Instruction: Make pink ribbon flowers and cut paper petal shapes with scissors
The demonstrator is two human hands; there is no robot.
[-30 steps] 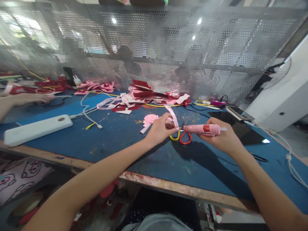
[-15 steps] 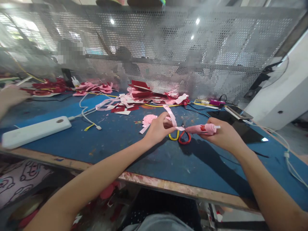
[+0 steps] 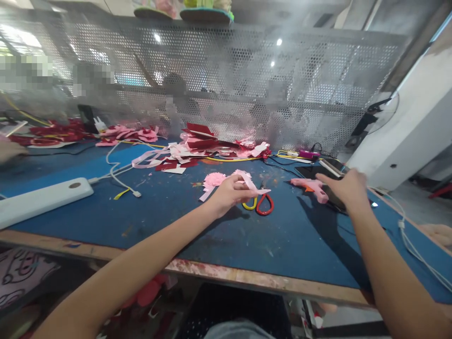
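Observation:
My left hand [image 3: 228, 194] pinches a pale pink ribbon [image 3: 249, 181], whose free end sticks out to the right. Partly behind that hand lies a pink pleated rosette [image 3: 213, 180] with a ribbon tail, and more pink pleats show just above the fingers. Scissors [image 3: 264, 213] with one yellow and one red handle rest on the blue table, right of the left hand. A pink glue gun [image 3: 306, 183] lies further right, nozzle pointing left. My right hand [image 3: 348, 187] is just beyond its handle, blurred, with thumb and fingers apart and nothing in them.
Red and pink scraps [image 3: 201, 143] are heaped along the perforated metal screen [image 3: 219, 61]. A white power strip [image 3: 45, 200] and cables are at left. Near my right hand lie a dark tablet [image 3: 334, 202] and a phone. Another person's hand [image 3: 12, 151] shows at far left.
My right hand has let go of the glue gun, which now lies on the table, and has moved away to the right. The ribbon in my left hand has come away from the nozzle.

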